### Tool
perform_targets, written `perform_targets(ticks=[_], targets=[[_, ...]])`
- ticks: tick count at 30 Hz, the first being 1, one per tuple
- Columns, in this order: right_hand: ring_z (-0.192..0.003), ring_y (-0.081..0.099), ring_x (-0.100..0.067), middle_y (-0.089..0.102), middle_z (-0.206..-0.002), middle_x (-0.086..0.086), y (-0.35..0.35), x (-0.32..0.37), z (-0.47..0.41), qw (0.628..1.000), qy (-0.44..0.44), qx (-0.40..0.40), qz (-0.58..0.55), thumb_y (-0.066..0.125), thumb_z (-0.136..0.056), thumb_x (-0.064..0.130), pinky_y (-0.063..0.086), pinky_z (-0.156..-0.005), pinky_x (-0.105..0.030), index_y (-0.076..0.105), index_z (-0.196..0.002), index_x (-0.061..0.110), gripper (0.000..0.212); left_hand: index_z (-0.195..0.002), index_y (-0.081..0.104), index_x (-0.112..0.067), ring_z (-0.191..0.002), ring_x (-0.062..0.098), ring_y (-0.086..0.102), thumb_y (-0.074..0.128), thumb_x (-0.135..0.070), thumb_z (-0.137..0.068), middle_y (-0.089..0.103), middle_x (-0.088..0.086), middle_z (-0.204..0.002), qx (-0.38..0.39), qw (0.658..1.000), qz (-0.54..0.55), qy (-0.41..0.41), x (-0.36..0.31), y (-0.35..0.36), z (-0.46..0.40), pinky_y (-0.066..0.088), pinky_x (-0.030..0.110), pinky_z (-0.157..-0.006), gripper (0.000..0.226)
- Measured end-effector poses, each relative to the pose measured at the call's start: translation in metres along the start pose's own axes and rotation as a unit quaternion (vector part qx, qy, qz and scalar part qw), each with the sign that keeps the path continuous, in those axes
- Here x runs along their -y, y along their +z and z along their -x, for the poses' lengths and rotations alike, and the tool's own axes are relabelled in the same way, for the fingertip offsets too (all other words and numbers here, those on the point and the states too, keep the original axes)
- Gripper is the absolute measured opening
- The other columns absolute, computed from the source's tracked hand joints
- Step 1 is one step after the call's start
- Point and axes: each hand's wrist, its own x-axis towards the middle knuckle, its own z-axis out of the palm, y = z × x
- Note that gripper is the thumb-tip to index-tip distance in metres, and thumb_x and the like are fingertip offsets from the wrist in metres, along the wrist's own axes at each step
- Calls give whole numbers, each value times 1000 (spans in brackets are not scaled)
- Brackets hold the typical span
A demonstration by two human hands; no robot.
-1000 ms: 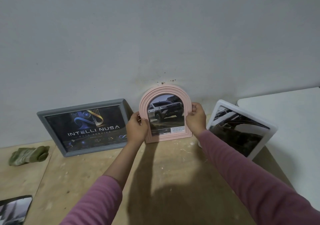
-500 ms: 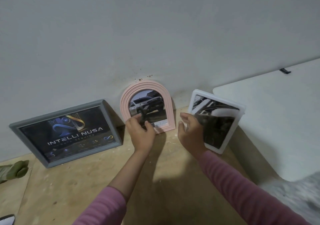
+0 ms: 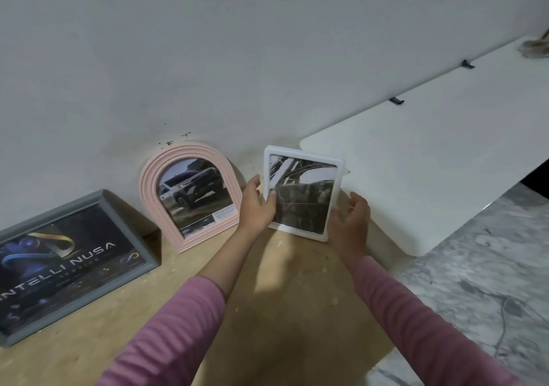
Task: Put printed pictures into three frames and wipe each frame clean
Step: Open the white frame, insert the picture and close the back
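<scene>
A white square frame [image 3: 303,191] with a dark car picture stands near the wall, right of centre. My left hand [image 3: 257,206] grips its left edge, thumb on the front. My right hand [image 3: 350,222] holds its lower right corner with curled fingers. To the left a pink arched frame [image 3: 190,192] with a white truck picture leans on the wall. A grey rectangular frame [image 3: 68,264] with an "INTELLI NUSA" print leans at far left.
All frames stand on a wooden board [image 3: 267,311] against a pale wall [image 3: 237,59]. A white panel [image 3: 430,160] lies to the right, partly behind the white frame. Grey marble floor [image 3: 481,281] lies at right.
Both hands left the pink arched frame and moved right to take hold of the white square frame. The view has swung right, and the green cloth at far left is out of sight.
</scene>
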Motion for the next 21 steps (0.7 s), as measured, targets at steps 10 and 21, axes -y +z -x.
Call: perform_targets(ticks=[10, 21], targets=[[-79, 57, -13, 59, -86, 4, -5, 3, -20, 988, -124, 92, 24, 49, -95, 11, 45, -68, -14, 58, -103, 10, 11, -135, 44, -19, -96, 12, 55, 52, -40, -95, 57, 1, -118, 21, 995, 72, -73, -27, -3, -20, 41, 27, -81, 46], [-69, 56, -15, 63, -81, -3, 9, 56, 54, 908, -395, 106, 94, 53, -84, 10, 40, -58, -20, 62, -91, 8, 11, -101, 58, -10, -78, 20, 58, 23, -79, -84, 61, 8, -90, 87, 929, 292, -212, -28, -97, 17, 49, 29, -60, 79]])
